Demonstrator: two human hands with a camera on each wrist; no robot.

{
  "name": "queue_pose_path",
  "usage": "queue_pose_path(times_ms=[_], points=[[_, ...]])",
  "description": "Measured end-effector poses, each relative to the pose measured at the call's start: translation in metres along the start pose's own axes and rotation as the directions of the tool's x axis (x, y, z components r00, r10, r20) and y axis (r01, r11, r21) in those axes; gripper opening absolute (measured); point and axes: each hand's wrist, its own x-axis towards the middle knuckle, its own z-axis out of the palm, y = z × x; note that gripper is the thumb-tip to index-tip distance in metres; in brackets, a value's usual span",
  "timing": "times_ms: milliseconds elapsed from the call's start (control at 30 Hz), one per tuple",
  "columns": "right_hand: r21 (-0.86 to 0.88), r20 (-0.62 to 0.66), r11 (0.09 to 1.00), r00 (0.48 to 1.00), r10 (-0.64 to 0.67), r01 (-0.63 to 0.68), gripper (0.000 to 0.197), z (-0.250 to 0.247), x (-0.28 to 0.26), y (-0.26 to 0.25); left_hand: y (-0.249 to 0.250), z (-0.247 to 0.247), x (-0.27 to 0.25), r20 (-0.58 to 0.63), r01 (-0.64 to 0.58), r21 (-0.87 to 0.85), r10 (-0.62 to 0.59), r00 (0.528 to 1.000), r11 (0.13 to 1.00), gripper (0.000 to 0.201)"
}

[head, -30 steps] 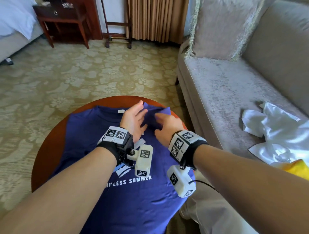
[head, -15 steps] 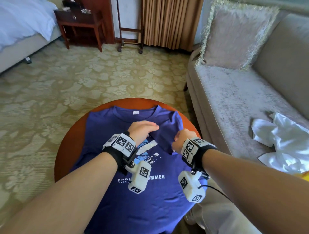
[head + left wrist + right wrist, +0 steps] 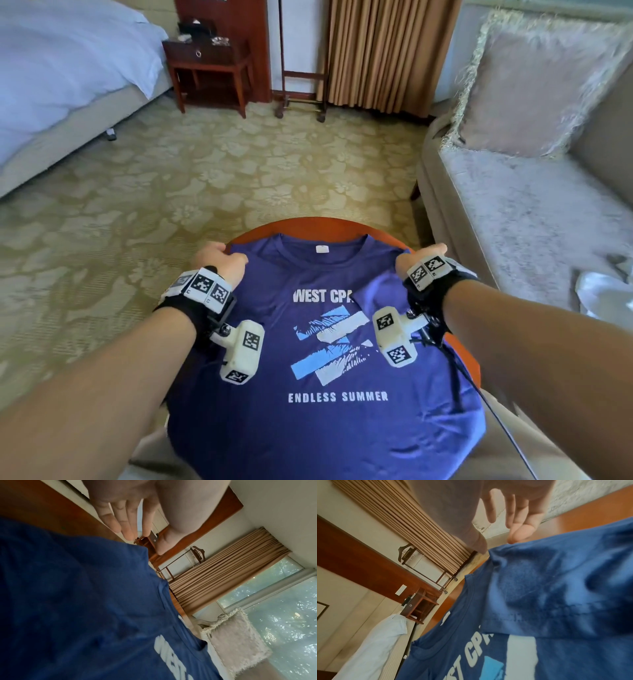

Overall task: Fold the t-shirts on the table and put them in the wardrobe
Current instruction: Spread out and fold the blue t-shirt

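Bare forearms with wrist-mounted camera rigs.
The left hand (image 3: 219,262) and right hand (image 3: 416,258) each carry a black wrist strap (image 3: 191,310) topped by white blocks printed with black-and-white square markers (image 3: 205,286); a white camera housing (image 3: 241,354) hangs below each wrist, and a thin black cable (image 3: 493,411) trails from the right one.

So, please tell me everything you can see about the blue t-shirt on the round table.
The blue t-shirt lies front up on the round wooden table, collar away from the person. It looks like soft knit, printed ENDLESS SUMMER with pale stripes. Its right sleeve is folded inward over the print. The left hand and right hand are at its shoulders.
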Motion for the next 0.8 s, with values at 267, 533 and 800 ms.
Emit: queue_pose_path(times_ms=[267, 533, 800], points=[[-0.111, -0.063, 0.992, 0.997, 0.054, -0.061, 0.040, 0.022, 0.018, -0.008, -0.012, 0.006, 0.037, 0.096, -0.033, 0.154, 0.018, 0.995, 0.987, 0.079], [0.051, 0.133, 0.998, 0.990, 0.036, -0.043, 0.045, 0.014, 0.037, -0.006, 0.000, 0.019, 0.060, 0.137, -0.051, 0.245, 0.017, 0.990, 0.968, 0.049], [-0.298, 0.156, 0.952, 0.987, -0.030, 0.075, 0.045, 0.009, 0.041, -0.031, 0.030, 0.026, 0.080, 0.179, -0.121, 0.377, 0.057, 0.982, 0.918, 0.025]])
